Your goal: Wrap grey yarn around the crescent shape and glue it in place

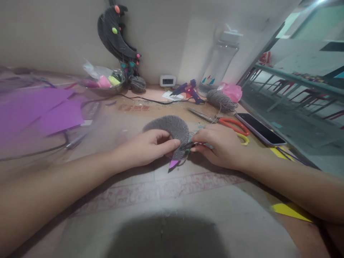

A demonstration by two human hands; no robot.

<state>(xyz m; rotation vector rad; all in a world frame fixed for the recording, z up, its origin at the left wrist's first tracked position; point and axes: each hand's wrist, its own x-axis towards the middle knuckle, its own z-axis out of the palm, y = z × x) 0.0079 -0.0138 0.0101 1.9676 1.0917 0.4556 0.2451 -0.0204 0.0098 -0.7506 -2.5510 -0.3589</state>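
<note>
A crescent shape wrapped in grey yarn [172, 123] sits between my hands, low over the table; a bare purple tip [173, 164] sticks out at its near end. My left hand [154, 145] grips the crescent, thumb on top and fingers beneath. At its right edge, my right hand [217, 145] pinches dark grey yarn close to the wrapped part; the exact strand between the fingertips is hard to make out. Scissors [231, 123] with orange and yellow handles lie just behind my right hand. A ball of grey yarn [220, 100] rests farther back.
A glue gun [188, 91] with a lit red spot stands near a small digital clock [167, 80]. Behind are a clear bottle [220, 61] and a bowl [103, 86] of colourful items. Purple sheets [53, 107] lie left, a phone [260, 128] right. A dark decorated crescent [115, 34] hangs at the wall.
</note>
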